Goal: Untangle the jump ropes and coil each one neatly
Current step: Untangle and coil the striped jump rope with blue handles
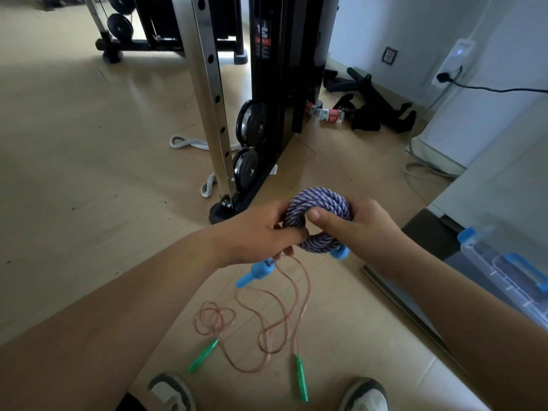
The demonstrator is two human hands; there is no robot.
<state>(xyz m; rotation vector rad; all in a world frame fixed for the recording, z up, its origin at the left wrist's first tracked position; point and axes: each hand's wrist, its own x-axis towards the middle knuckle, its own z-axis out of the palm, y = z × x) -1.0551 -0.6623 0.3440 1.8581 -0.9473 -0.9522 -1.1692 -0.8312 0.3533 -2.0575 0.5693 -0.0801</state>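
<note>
Braided rope (318, 203), purple and white, sits wound into a tight round coil, held up in front of the person above the floor (89, 173), between both hands. Left hand (255, 232) grips the coil's left side, fingers curled in around the strands. Right hand (364, 229) clasps the right side, its thumb laid flat across the front of the coil, the other fingers wrapped behind. One blue handle (258, 272) dangles just under the left hand, and the second blue handle (339, 253) pokes out below the coil beside the right palm. Now look down: the thin pink rope (267, 330) sprawls loose on the floor in uneven loops, not coiled at all, with a small knot of loops on its left. Two of its strands climb up to the underside of the left hand; whether those fingers pinch them or they are caught in the coil, I cannot tell. Its near green handle (302, 378) lies close to the right shoe (364, 394), and the far green handle (203, 355) lies angled off to the left, above the left shoe (172, 391). Behind the hands stands a steel rack upright (207, 84) with black weight plates (252, 123) at its foot, a grey strap (189, 143) on the floor beside it. Off to the right, a clear plastic box (504, 271) with blue latches.
</note>
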